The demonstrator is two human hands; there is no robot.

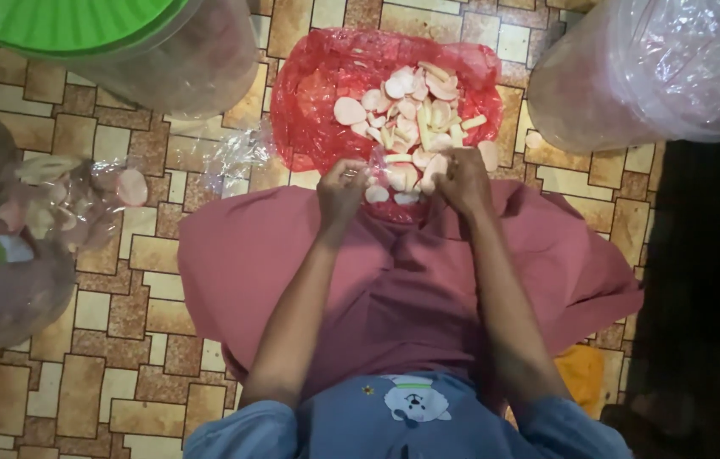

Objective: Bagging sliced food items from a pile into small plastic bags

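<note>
Tiled floor [105,340], crowded: big plastic tubs [632,76] hem the far corners. Your left hand [341,189] and right hand [464,180] pinch a small clear bag [398,180] of pale crackers at the red bag's [326,93] near edge.

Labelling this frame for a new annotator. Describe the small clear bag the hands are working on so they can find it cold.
Start at the red bag spread open on the tiled floor, heaped with pale crackers. At its near edge, just above the person's lap, the left hand and right hand pinch a small clear bag between them. Unlike the loose heap, its few crackers sit inside see-through film.
</note>
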